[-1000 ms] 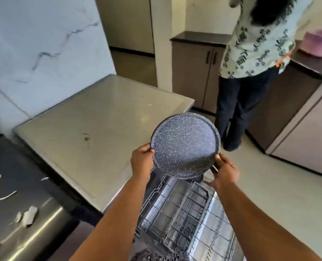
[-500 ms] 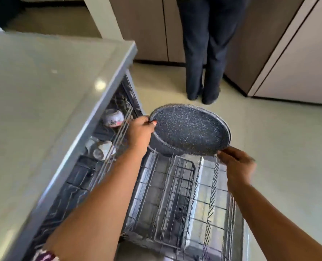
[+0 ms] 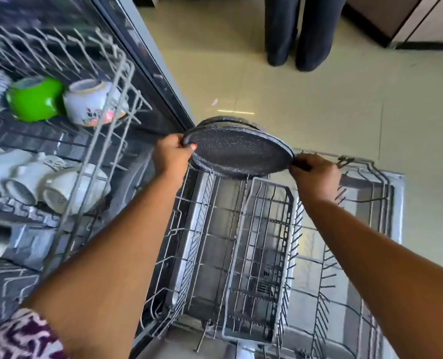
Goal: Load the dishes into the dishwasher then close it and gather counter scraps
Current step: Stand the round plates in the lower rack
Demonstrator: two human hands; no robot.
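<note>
A dark speckled round plate (image 3: 237, 151) is held nearly flat, slightly tilted, just above the far end of the pulled-out lower rack (image 3: 365, 288) of the open dishwasher. My left hand (image 3: 171, 156) grips its left rim. My right hand (image 3: 316, 174) holds its right edge. A grey cutlery basket (image 3: 259, 257) sits in the lower rack under the plate. The upper rack (image 3: 106, 104) at left holds a green bowl (image 3: 33, 98), a flowered white bowl (image 3: 90, 102) and white cups (image 3: 33, 182).
Another person's dark-trousered legs (image 3: 300, 29) stand on the tiled floor just beyond the dishwasher door. Brown cabinets (image 3: 396, 19) run along the top right. The floor to the right of the door is bare tile.
The view has tipped down from the counter to the open dishwasher. Both hands have lowered the plate from upright in front of me to nearly flat over the lower rack.
</note>
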